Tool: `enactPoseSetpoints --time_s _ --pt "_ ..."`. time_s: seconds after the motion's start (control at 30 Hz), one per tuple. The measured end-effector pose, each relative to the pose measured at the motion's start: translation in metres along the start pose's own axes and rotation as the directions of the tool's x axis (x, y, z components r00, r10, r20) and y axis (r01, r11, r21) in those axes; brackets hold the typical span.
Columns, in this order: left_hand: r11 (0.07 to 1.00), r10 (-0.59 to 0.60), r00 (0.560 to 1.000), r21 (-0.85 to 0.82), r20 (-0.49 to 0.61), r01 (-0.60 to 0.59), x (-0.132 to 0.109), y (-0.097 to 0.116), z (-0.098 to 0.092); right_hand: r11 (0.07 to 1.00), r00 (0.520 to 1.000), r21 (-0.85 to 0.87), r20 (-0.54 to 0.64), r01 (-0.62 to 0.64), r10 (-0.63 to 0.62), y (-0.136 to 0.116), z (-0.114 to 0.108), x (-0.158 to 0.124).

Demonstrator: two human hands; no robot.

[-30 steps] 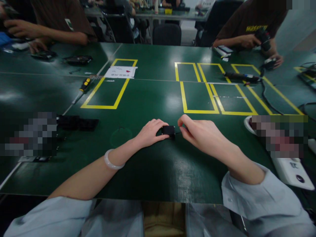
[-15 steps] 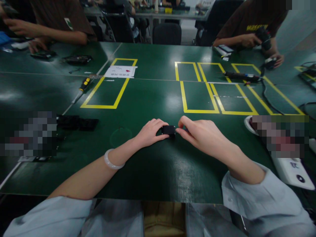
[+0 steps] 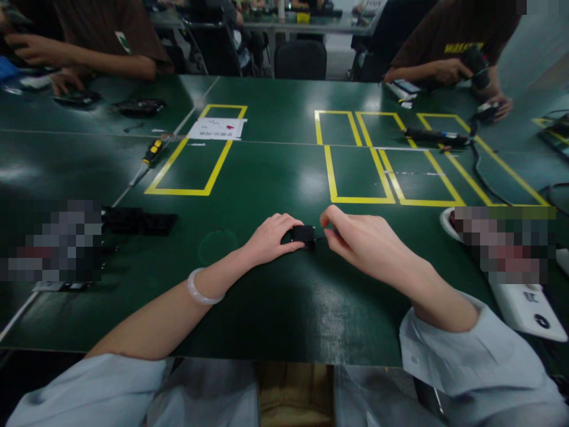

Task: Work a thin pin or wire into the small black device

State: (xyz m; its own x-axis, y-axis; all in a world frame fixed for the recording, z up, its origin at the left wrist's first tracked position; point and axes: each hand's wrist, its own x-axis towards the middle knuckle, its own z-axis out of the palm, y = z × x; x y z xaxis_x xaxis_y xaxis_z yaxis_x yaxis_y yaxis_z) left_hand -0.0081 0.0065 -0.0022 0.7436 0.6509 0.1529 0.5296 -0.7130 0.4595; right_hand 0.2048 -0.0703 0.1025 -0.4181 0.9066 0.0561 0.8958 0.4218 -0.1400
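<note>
A small black rectangular block [image 3: 304, 233] rests on the green table in front of me. My left hand [image 3: 272, 238] grips its left end between thumb and fingers. Just right of the block, my right hand [image 3: 353, 237] is closed in a pinch, its fingertips a short gap away. A thin dark strand, perhaps a wire, spans that gap from the block's right side to my fingertips. What lies deeper inside the right hand is hidden by the fingers.
Black parts [image 3: 140, 221] lie at the left. A yellow-black screwdriver [image 3: 153, 152] and a paper label [image 3: 217, 128] are farther back. A corded black tool [image 3: 438, 137] lies beyond yellow tape outlines. A white device [image 3: 528, 308] sits right; two people work across the table.
My right fingertips have drawn slightly to the right, away from the block, and the thin dark strand between them now shows. The left hand and the block have stayed put.
</note>
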Motion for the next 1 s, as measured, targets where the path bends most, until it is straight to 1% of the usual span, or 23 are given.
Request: enactPoseSetpoints --time_s 0.2,0.47,0.73,1.0 --pt "1.000 0.007 1.000 0.007 0.004 -0.007 0.0001 0.0007 -0.0012 0.998 1.000 0.051 0.017 0.022 -0.023 -0.0004 -0.0030 -0.0010" --pt "1.000 0.007 1.000 -0.012 0.001 -0.007 0.0001 0.0008 -0.0011 0.999 1.000 0.037 0.024 0.018 -0.019 -0.0009 -0.0023 -0.0002" --pt "1.000 0.007 1.000 -0.016 -0.001 -0.007 -0.0006 -0.0011 0.0007 1.000 1.000 -0.027 0.014 0.007 -0.007 0.0000 0.0013 0.0012" --pt "1.000 0.006 1.000 -0.018 0.001 -0.006 0.0002 -0.0013 0.0004 1.000 1.000 -0.014 -0.002 0.022 -0.022 -0.0008 0.0009 -0.0001"
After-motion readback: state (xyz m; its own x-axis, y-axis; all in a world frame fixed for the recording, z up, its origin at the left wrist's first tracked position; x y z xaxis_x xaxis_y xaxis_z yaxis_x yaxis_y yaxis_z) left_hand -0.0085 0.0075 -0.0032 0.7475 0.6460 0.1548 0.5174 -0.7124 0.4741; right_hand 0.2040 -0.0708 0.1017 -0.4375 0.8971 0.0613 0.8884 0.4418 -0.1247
